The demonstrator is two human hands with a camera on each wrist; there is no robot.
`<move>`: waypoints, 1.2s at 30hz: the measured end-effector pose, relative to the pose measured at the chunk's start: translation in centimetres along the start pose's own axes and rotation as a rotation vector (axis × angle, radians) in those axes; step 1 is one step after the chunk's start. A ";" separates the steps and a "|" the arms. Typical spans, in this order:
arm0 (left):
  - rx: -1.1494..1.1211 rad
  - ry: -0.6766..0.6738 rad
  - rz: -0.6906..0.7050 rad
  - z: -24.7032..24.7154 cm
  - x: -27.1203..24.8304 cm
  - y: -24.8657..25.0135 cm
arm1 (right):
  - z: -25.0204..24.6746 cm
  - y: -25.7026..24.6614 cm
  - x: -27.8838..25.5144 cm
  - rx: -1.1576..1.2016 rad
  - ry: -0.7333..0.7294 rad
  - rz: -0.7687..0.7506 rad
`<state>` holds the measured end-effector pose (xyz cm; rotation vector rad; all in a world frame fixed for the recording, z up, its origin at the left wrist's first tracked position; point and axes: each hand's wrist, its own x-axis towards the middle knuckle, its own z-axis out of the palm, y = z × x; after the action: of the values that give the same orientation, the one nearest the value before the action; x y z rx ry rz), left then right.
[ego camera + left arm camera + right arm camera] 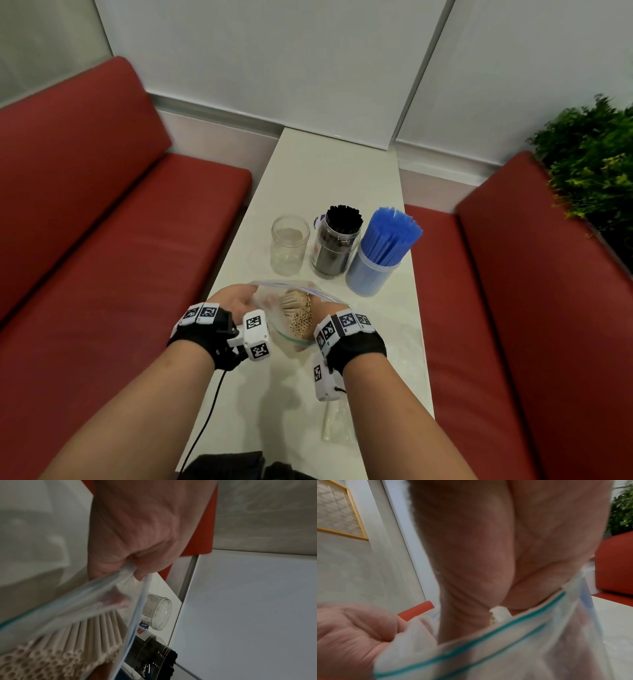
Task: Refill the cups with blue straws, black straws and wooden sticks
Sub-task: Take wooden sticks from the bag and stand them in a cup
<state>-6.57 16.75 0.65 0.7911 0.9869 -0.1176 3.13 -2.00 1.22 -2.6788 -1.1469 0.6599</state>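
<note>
Both hands, left hand [236, 303] and right hand [323, 310], pinch open the zip bag [274, 329] of wooden sticks [298, 313] near the table's [342, 178] front edge; next, probably, lifting them into the empty jar [289, 245] beyond.

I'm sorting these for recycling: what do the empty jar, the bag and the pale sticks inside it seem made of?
The empty jar looks like clear glass or hard plastic: see-through, glossy, threaded neck; which one is unclear. The bag is thin clear plastic film, crinkled, with a teal zip strip. The sticks look matte beige, hollow-ended tubes, so possibly paper or wood.
</note>
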 end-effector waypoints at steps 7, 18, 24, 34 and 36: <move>-0.014 -0.004 -0.186 0.5 0.8 0.1 | -0.7 -0.3 1.1 0.288 -0.099 0.062; 0.402 -0.093 -0.177 -1.3 3.0 -0.9 | 1.1 0.2 2.8 0.919 -0.157 0.152; -0.022 -0.207 -0.360 -1.1 5.0 -1.4 | 1.9 -0.6 3.0 0.852 -0.190 0.159; -0.291 -0.036 -0.243 -1.6 7.1 -1.4 | 0.9 -1.7 3.2 0.000 -0.298 0.194; -0.377 -0.121 -0.210 -1.7 6.8 -1.9 | 1.1 -1.5 3.5 -0.024 -0.299 0.179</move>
<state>-4.71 18.18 -6.17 0.3308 0.9390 -0.1526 3.82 1.53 -0.46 -2.7934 -0.9856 1.1136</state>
